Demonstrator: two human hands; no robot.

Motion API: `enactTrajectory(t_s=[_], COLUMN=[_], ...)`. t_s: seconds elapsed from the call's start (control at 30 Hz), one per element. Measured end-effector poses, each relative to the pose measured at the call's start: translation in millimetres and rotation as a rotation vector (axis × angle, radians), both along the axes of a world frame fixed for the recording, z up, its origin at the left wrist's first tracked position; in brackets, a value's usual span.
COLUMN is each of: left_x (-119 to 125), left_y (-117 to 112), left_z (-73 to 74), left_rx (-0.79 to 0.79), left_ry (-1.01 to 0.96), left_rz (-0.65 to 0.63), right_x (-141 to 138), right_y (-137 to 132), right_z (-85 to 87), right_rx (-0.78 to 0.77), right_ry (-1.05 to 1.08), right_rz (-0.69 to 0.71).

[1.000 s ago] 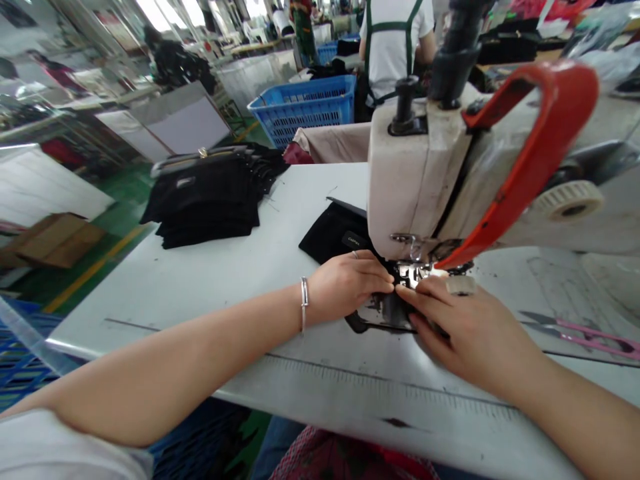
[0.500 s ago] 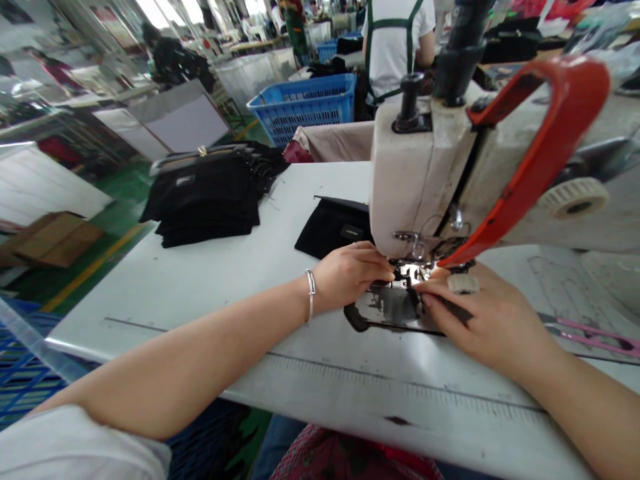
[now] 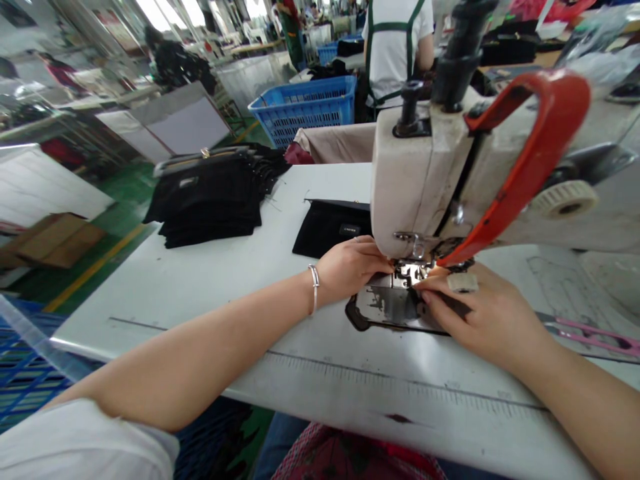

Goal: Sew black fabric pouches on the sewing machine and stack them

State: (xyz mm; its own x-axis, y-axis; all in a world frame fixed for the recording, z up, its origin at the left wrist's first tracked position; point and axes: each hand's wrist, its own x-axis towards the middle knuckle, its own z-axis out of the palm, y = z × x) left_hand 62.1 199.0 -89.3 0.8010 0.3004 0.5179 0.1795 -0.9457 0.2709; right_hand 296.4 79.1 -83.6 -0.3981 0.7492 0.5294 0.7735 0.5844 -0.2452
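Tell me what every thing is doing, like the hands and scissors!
Left hand, fingers curled at the presser foot.
Right hand, flat on the metal needle plate.
Black labelled fabric piece, lying flat, partly behind the cream sewing machine.
Stack of black fabric pieces, piled, untouched.
Pink-handled scissors, lying untouched.

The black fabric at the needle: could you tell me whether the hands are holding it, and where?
The left hand seems to pinch the fabric at its near edge, beside the presser foot; the right hand presses a dark strip flat.
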Motion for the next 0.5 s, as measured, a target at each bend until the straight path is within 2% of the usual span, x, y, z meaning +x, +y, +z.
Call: enactTrajectory(t_s=[0.17, 0.3, 0.4, 0.5], left_x=[1, 2, 1, 0], left_y=[-3, -16, -25, -31], left_z=[2.9, 17.1, 29.9, 34.5], left_rx=[-0.001, 0.016, -0.019, -0.051], left_ry=[0.025, 0.182, 0.331, 0.399], left_rz=[0.014, 0.067, 0.048, 0.027], right_x=[-1, -2, -2, -1], right_y=[0, -1, -2, -3], right_z=[1.8, 5.2, 7.5, 8.4], right_rx=[-0.018, -0.044, -0.052, -0.052], right_ry=[0.013, 0.045, 0.062, 0.053], right_rz=[-0.004, 0.019, 0.03, 0.031])
